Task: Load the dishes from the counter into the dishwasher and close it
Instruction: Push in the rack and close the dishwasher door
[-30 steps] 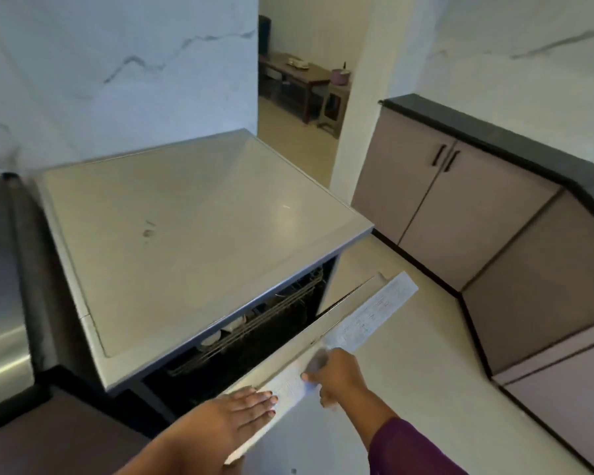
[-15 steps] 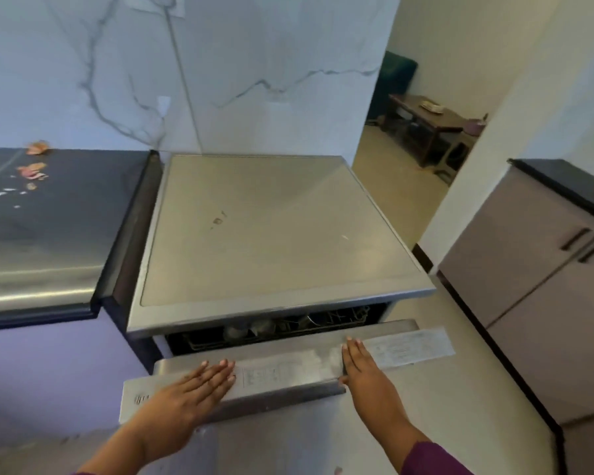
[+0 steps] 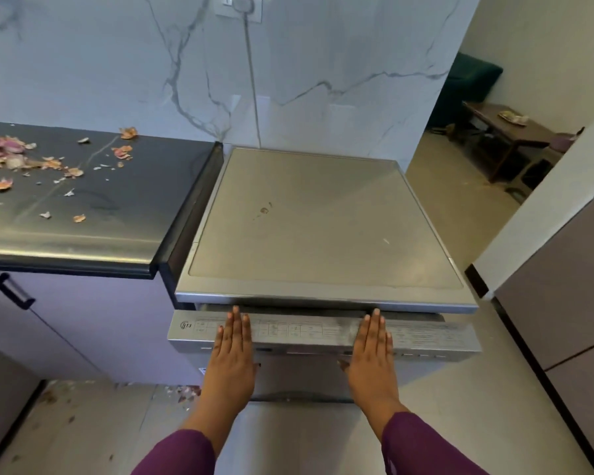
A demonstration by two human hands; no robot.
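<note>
Both palms are flat on the dishwasher door [image 3: 306, 332]: left hand [image 3: 232, 358] and right hand [image 3: 372, 354], fingers straight and together, pressing and gripping nothing. The door stands nearly upright, with only a thin dark gap [image 3: 306, 307] under the dishwasher's grey top [image 3: 323, 228]. Its inside is hidden. Onion peels [image 3: 4, 152] litter the dark counter [image 3: 117, 200] on the left.

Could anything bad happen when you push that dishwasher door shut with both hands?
Maybe. The left hand and right hand reach the top edge of the door, by the dark gap, so fingers might get pinched. The peels on the floor could be slippery.
</note>
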